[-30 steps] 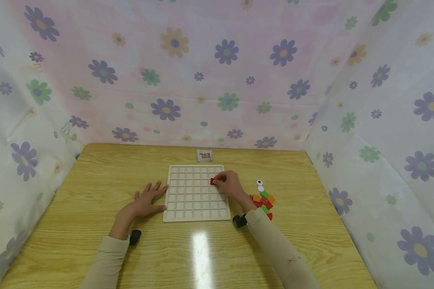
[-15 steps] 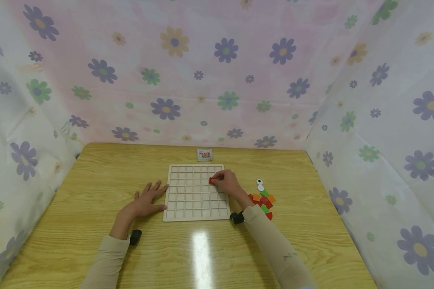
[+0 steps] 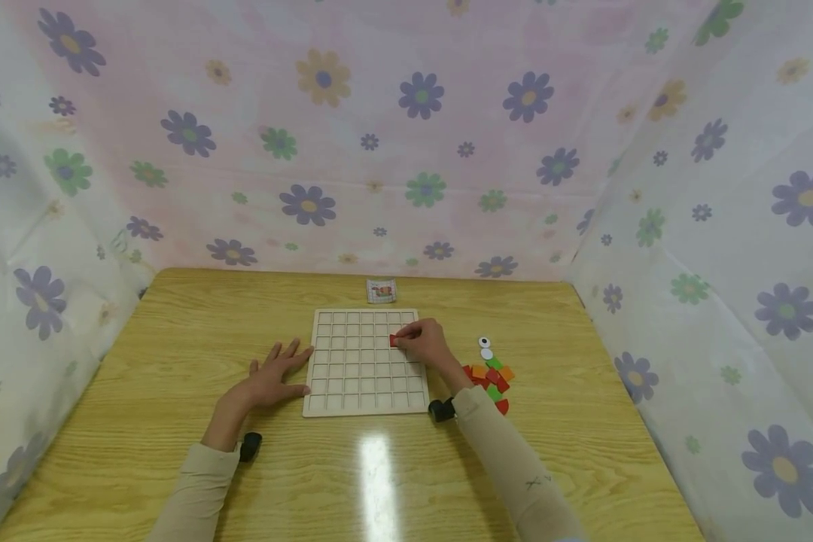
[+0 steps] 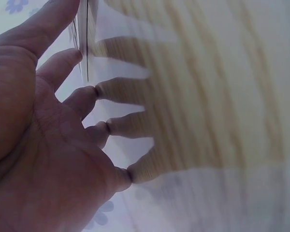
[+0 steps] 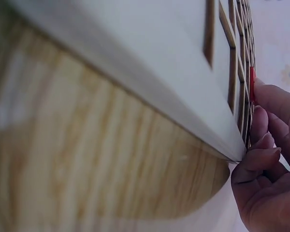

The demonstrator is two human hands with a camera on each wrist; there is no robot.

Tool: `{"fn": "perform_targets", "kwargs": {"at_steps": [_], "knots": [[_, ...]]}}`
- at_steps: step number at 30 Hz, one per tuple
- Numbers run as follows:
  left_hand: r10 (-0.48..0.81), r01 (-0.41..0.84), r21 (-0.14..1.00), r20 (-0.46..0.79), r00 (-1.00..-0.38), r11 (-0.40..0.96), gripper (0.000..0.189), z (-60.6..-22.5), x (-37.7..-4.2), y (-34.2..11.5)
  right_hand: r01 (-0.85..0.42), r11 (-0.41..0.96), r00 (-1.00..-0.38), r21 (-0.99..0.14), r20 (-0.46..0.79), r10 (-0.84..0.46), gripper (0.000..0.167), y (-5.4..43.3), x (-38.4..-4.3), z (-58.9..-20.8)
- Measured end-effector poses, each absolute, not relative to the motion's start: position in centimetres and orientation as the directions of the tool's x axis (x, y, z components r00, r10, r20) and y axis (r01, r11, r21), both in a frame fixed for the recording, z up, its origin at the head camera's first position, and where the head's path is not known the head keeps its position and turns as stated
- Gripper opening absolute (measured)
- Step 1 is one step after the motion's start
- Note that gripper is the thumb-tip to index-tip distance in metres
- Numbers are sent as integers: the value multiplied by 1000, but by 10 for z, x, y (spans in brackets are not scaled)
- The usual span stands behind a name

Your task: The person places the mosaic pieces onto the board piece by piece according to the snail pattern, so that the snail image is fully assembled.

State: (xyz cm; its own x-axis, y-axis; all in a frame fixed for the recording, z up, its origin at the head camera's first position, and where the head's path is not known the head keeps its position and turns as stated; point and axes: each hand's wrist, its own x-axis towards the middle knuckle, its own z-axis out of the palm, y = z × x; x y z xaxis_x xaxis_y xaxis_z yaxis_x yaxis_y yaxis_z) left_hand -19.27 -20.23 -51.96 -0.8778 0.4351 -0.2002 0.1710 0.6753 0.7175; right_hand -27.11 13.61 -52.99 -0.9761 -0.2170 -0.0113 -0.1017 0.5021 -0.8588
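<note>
A pale wooden grid board (image 3: pixel 352 405) lies on the table, its squares bare in the head view apart from the part under the right hand. My right hand (image 3: pixel 425 343) pinches a small red tile (image 3: pixel 393 341) between thumb and fingers over the board's upper right squares. In the right wrist view the red tile (image 5: pixel 252 83) stands right at the grid surface, its far side hidden by the fingers. My left hand (image 3: pixel 269 382) rests with spread fingers on the table, thumb and fingertips at the board's left edge. The left wrist view shows that palm (image 4: pixel 43 130) beside the board's edge (image 4: pixel 84 43).
Right of the board lies a loose pile of red, orange and green tiles (image 3: pixel 493 375), partly behind the right wrist. Two white discs (image 3: pixel 485 348), one with a black dot, lie above it. A small picture card (image 3: pixel 382 290) sits behind the board. Flowered curtains (image 3: pixel 379 165) enclose the table.
My right hand has shifted slightly left with the red tile, which now lies flatter over the grid. The left hand stays in place at the board's edge.
</note>
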Motion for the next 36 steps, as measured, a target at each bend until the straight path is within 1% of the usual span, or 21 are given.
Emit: {"fn": "perform_targets", "kwargs": {"at_steps": [6, 13, 21, 26, 31, 36], "knots": [[433, 172, 706, -207, -877, 687, 81, -518, -191, -202, -81, 510, -976, -857, -36, -215, 7, 136, -269, -529], [436, 175, 708, -205, -876, 684, 81, -515, -190, -200, -92, 517, -970, -851, -40, -238, 7, 138, -269, -530], [442, 180, 706, -205, -873, 684, 80, -517, -190, -203, -133, 566, -956, -814, -45, -290, 15, 136, -268, -525], [447, 186, 708, -202, -871, 682, 80, -516, -192, -201, -176, 538, -960, -824, 24, -278, 20, 145, -261, -518], [444, 188, 705, -197, -874, 684, 79, -516, -192, -201, -218, 522, -965, -825, 101, -242, 19, 162, -248, -514], [438, 180, 704, -204, -875, 687, 79, -518, -189, -200, -203, 544, -973, -814, 106, -205, 20, 188, -227, -512]]}}
